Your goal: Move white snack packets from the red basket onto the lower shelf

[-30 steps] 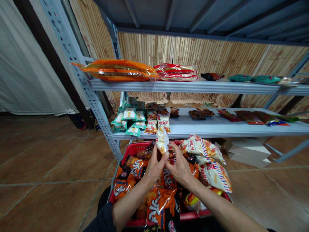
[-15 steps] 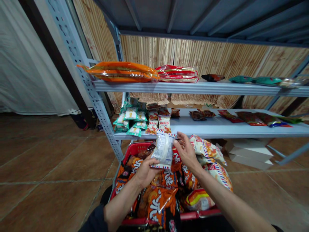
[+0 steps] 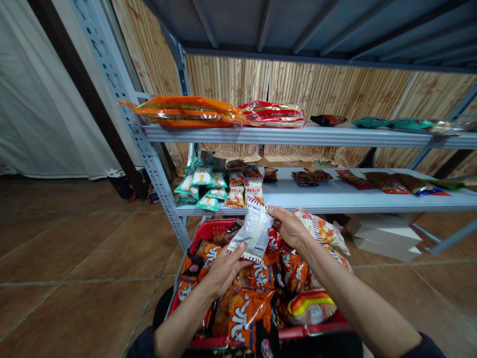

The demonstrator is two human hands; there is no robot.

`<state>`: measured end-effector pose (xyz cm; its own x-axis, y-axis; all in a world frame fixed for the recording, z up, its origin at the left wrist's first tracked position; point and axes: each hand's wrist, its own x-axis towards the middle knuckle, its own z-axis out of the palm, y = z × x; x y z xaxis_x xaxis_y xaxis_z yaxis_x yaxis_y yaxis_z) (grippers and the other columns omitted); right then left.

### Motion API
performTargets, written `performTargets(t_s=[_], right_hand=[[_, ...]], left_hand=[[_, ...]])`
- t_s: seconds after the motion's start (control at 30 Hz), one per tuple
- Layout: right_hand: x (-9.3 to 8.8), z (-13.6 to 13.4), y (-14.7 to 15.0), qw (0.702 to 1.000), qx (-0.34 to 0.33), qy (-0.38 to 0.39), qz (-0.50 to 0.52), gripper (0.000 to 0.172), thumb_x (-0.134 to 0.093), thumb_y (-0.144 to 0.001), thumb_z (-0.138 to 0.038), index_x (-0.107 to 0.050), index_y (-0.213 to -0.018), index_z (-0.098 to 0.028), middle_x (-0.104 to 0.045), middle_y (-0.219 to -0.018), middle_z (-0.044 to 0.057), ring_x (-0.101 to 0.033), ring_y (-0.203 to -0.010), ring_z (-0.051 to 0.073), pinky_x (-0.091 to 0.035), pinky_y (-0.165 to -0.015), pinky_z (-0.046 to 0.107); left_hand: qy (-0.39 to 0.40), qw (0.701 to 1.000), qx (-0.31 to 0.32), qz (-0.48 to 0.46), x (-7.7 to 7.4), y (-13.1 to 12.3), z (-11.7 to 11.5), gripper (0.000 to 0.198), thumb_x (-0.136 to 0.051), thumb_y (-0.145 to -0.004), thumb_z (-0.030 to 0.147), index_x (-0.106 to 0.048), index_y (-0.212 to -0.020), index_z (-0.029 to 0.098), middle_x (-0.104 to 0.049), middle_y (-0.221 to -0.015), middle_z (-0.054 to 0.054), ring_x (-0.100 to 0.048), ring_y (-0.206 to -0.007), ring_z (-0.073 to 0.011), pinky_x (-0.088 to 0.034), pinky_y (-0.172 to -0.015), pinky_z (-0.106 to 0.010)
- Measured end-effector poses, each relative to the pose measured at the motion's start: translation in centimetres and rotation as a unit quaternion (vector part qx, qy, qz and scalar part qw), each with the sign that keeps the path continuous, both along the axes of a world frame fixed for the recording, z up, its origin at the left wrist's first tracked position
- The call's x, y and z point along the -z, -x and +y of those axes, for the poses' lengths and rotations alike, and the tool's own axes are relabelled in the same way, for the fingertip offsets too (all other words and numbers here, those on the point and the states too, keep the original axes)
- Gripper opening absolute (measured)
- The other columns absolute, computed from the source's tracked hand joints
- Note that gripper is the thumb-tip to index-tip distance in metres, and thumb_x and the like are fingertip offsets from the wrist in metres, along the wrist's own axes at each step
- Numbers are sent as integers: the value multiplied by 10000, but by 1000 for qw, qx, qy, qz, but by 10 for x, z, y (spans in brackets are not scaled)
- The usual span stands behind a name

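since a moment ago the white snack packet has tipped over from upright to slanted, and the right hand slid up to its top corner. left hand pinches the bottom edge, thumb on top, fingers under; right hand pinches the top end. the packet hangs over the red basket full of orange snack bags, just in front of the lower shelf where matching packets lie in rows.

Left hand and right hand gripped a white snack packet by opposite ends, above a red basket heaped with orange packets, grey shelf behind held rows of snacks.
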<state>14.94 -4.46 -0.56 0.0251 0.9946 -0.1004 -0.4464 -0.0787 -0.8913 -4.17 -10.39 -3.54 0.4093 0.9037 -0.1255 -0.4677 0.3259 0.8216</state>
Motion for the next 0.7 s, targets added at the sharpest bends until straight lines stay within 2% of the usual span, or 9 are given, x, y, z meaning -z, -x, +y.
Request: performTargets(t_s=[0.3,0.5,0.7], right_hand=[[2,3,6,997,62,28,36,196,-742,-522,-230,-653,-693,-195,-652,-656,-34,-543,-592,99,-404,-606,238],[5,8,6,998,58,14,31,206,-740,-533,-241,-652,-715,-203,-660,-682,-33,-559,-617,107,-420,-632,249],[-2,10,7,998,57,8,18,230,-752,-511,-237,-654,-712,-187,-656,-664,-31,-551,-582,96,-415,-586,228]], left_hand=[[-11,1000,-28,0,10,-5,-5,412,-593,-739,418,-600,-1051,149,-624,-1093,-120,-569,-1019,-246,-444,-877,-419],[-1,999,-45,9,13,-8,-4,386,-569,-773,372,-582,-1095,160,-615,-1118,-112,-566,-1028,-238,-436,-891,-401],[-3,999,-36,-15,13,-10,-6,343,-544,-798,345,-590,-1075,149,-613,-1119,-101,-571,-1018,-230,-440,-897,-407]])
